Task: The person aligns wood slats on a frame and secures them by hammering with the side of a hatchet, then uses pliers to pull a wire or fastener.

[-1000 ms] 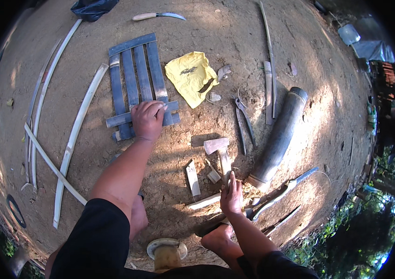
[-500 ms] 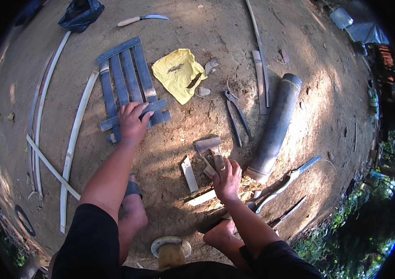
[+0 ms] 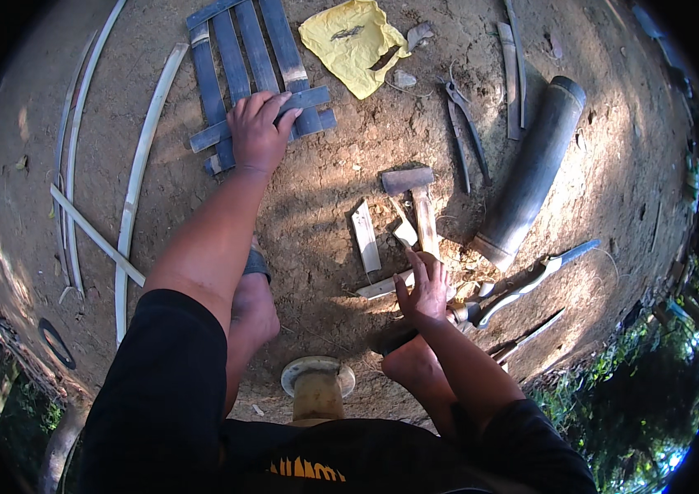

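My left hand rests on a dark slatted bamboo frame, its fingers curled over the lower crosspiece and its thumb at the right side. Several upright slats run between two crosspieces. My right hand is closed around the near end of the handle of a hammer, whose blocky head points away from me. Pale split bamboo pieces lie left of the hammer, and a short one sits by my right wrist. The palm side of both hands is hidden.
Pliers and a thick dark bamboo tube lie to the right, with a sheathed-looking blade and a knife nearer. A yellow bag lies ahead. Long bamboo strips are at left. A round-flanged post stands between my feet.
The view has shifted, so ground things sit higher. My right hand has drawn back along the hammer handle, uncovering more of it. My left hand stays on the frame.
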A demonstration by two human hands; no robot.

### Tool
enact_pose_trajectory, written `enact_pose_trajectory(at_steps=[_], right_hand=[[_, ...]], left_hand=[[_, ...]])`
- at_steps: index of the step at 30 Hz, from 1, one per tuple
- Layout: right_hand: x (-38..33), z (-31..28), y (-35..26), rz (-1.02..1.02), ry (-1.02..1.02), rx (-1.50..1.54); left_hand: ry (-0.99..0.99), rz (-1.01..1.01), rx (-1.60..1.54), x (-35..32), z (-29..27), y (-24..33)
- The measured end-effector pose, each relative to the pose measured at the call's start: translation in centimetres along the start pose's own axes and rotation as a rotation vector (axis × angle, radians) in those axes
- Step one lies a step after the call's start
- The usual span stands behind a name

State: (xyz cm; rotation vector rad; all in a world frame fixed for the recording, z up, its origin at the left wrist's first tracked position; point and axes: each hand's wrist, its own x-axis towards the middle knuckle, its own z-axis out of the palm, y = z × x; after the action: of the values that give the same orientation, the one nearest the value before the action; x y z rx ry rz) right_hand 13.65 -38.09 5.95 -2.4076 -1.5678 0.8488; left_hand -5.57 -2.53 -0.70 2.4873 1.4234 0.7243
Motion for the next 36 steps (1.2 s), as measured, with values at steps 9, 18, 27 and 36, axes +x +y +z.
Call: enact_pose_trajectory(at_steps=[9, 18, 27, 36], right_hand=[[2.0, 2.5, -4.3, 0.155, -0.129, 0.138], [1.3, 3.9, -5.9, 0.112, -0.205, 0.182], [-2.2, 4.8, -6.0, -0.370, -0.252, 0.071], [-3.4, 1.7, 1.5, -0.193, -0.244, -0.086]], left_hand=[[0.034, 0.013, 0.031, -0.2, 1.1, -0.4], [-0.011, 0.000, 0.060, -0.2, 0.9, -0.7], [-0.168, 0.005, -0.006, -0.5, -0.8, -0.1], [-0.371, 0.136, 0.165, -1.6, -3.2, -0.7]])
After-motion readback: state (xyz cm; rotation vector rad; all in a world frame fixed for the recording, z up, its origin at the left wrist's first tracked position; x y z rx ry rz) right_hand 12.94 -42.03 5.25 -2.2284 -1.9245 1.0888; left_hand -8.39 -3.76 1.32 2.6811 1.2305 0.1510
